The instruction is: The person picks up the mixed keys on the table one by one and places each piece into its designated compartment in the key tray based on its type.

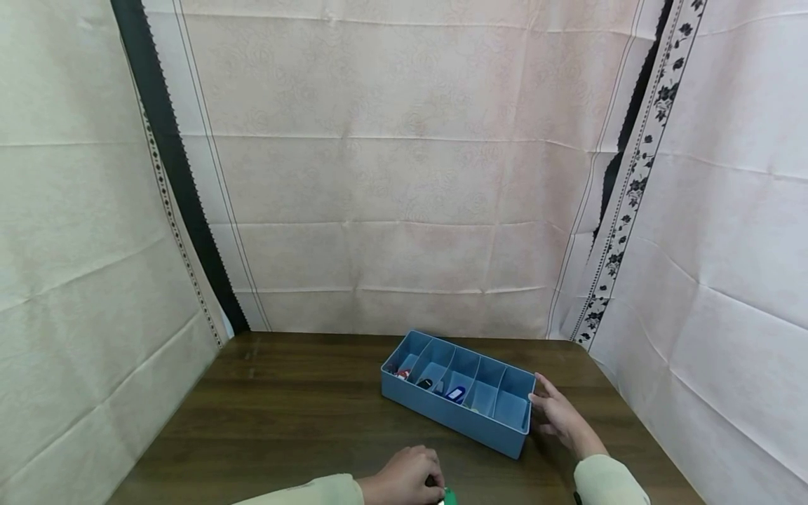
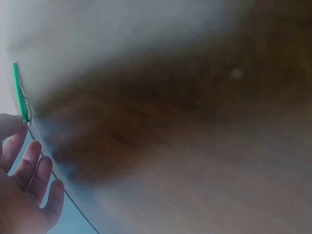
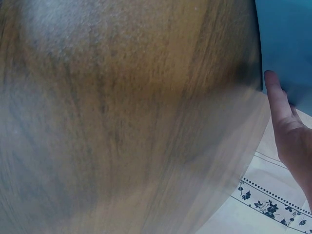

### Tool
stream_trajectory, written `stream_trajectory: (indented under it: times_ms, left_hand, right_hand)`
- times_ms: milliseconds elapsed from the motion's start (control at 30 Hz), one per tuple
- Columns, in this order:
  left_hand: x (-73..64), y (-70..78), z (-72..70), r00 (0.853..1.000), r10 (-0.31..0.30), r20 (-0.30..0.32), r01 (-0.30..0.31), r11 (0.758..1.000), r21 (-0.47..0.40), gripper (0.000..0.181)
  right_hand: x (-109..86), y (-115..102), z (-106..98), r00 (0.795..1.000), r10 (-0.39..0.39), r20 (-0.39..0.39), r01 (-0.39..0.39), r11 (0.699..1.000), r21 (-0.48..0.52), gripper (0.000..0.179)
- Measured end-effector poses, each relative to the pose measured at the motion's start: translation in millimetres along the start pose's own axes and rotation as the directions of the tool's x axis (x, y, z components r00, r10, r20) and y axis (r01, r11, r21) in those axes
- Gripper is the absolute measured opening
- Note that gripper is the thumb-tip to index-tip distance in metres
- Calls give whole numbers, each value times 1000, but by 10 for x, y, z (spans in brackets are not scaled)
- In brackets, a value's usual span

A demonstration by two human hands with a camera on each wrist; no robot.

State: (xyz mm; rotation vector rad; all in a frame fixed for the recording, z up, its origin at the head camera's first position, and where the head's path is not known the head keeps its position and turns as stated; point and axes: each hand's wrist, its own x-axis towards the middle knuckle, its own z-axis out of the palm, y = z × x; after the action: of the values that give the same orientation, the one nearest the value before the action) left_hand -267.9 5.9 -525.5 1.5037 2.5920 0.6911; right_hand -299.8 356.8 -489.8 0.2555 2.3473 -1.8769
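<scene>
My left hand (image 1: pixel 406 478) is near the front edge of the table. Its thumb and index finger pinch one end of a slim green clip-like item (image 2: pixel 19 93) with a thin metal strip along it; its exact kind is unclear. In the left wrist view the other fingers of that hand (image 2: pixel 29 185) are spread loosely. A blue divided box (image 1: pixel 451 421) sits at an angle on the table. Against its right end rests my right hand (image 1: pixel 560 414), with fairly straight fingers touching the outer wall, as the right wrist view also shows.
Inside the box's left and middle compartments lie a red-and-white item (image 1: pixel 402 374), a black item (image 1: pixel 426 384) and a blue-and-white item (image 1: pixel 456 394). The brown wooden table (image 1: pixel 284 400) has pale cloth (image 1: pixel 391 175) hung around its back and sides.
</scene>
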Motion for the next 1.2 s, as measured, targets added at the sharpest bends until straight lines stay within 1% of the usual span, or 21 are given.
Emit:
stream_trajectory:
  times_ms: [100, 233, 333, 467, 600, 667, 767, 867, 967, 1100, 1200]
  left_hand:
    - [30, -1, -37, 999, 29, -41, -29, 1000, -1, 8]
    - [96, 35, -122, 996, -6, -83, 3, 999, -33, 7]
    - [166, 78, -213, 992, -35, -118, 27, 998, -63, 6]
    - [274, 115, -338, 984, -39, -171, 28, 997, -70, 5]
    - [382, 125, -426, 974, -54, -222, 37, 996, -79, 6]
    - [433, 127, -460, 967, -69, -246, 46, 994, -101, 7]
    - [506, 138, -506, 956, -109, -271, 69, 985, -156, 7]
    - [574, 157, -547, 944, -158, -290, 92, 969, -228, 6]
    - [648, 171, -575, 930, -213, -300, 116, 944, -310, 7]
    - [761, 191, -598, 903, -292, -316, 146, 899, -413, 9]
    - [857, 231, -618, 882, -332, -335, 159, 878, -452, 10]
  right_hand:
    - [3, 2, 1, 1000, 0, 0, 0, 1000, 1, 67]
    - [-1, 4, 2, 1000, -4, 2, 4, 1000, -1, 66]
    - [-14, 3, 3, 1000, -11, 4, 11, 1000, -1, 66]
    - [-23, 6, 2, 1000, -18, 6, 18, 1000, -1, 66]
    - [-16, 7, 1, 1000, -15, 7, 15, 1000, -5, 67]
    - [-11, 7, 1, 1000, -13, 7, 13, 1000, -5, 67]
    - [0, 8, -2, 1000, -11, 7, 11, 1000, -4, 67]
    - [1, 5, -4, 1000, -11, 7, 11, 1000, -8, 67]
    - [2, 2, -7, 1000, -9, 5, 9, 1000, -9, 67]
    - [3, 4, -11, 1000, -8, 10, 8, 1000, -9, 66]
    - [2, 6, -15, 1000, -8, 10, 8, 1000, -8, 66]
